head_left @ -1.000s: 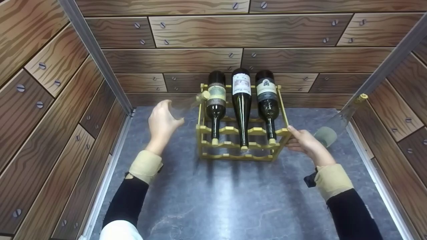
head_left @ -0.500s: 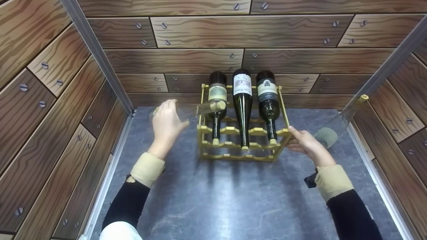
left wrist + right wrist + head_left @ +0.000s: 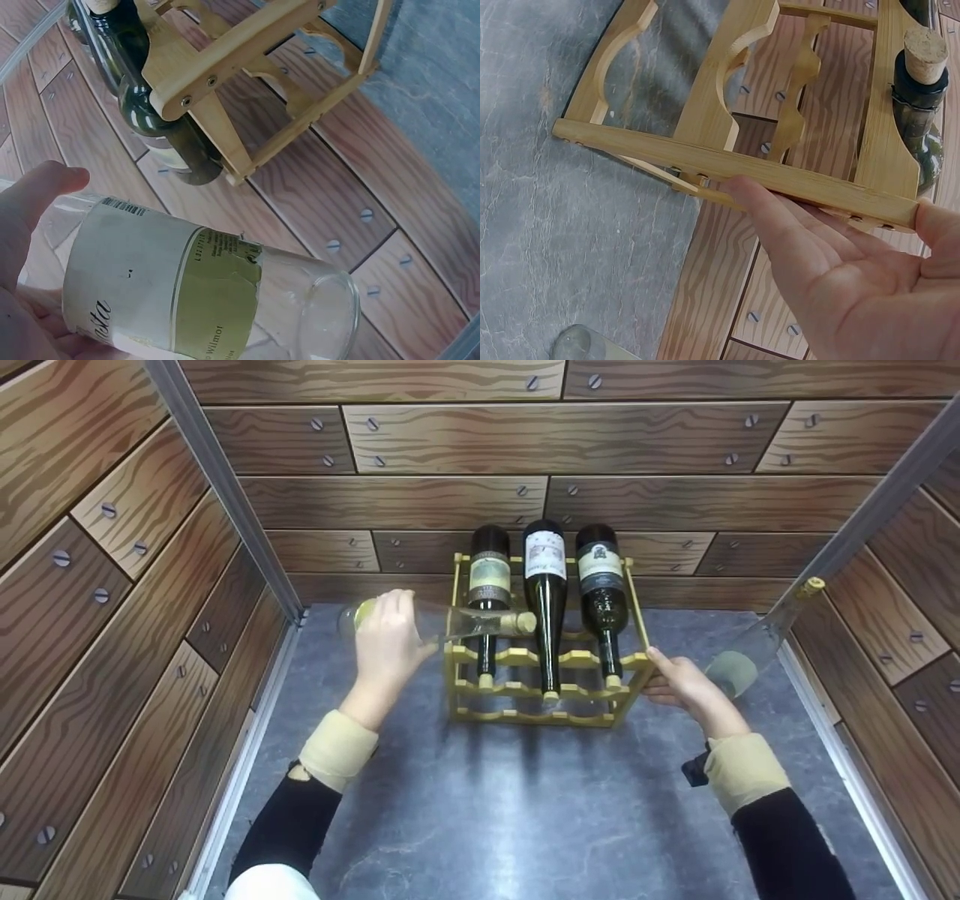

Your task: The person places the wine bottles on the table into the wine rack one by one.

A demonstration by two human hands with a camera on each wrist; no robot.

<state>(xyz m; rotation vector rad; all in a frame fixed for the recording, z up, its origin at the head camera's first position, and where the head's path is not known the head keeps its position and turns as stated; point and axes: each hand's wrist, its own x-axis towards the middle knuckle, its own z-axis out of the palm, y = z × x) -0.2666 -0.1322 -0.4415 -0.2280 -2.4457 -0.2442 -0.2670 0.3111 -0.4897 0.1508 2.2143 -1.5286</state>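
Note:
My left hand (image 3: 386, 652) grips a clear glass bottle (image 3: 476, 622) with a cork in its neck. It lies level, neck to the right, and its neck overlaps the left and middle dark bottles in the head view. A white and green label (image 3: 161, 277) wraps it in the left wrist view. The wooden wine rack (image 3: 577, 658) bears three corked dark wine bottles on its top tier: left (image 3: 491, 577), middle (image 3: 545, 556) and right (image 3: 601, 577). My right hand (image 3: 694, 690) holds the rack's right front upright (image 3: 742, 165), thumb at its top end, fingers along its side.
Another clear corked bottle (image 3: 739, 667) stands on the grey floor (image 3: 502, 810) right of the rack. Wood-patterned walls (image 3: 442, 439) close in the back, left and right, with metal strips (image 3: 225, 487) along the corners.
My left hand has carried the clear bottle rightward and a little lower, so its neck now reaches across the rack. The right hand stays on the rack.

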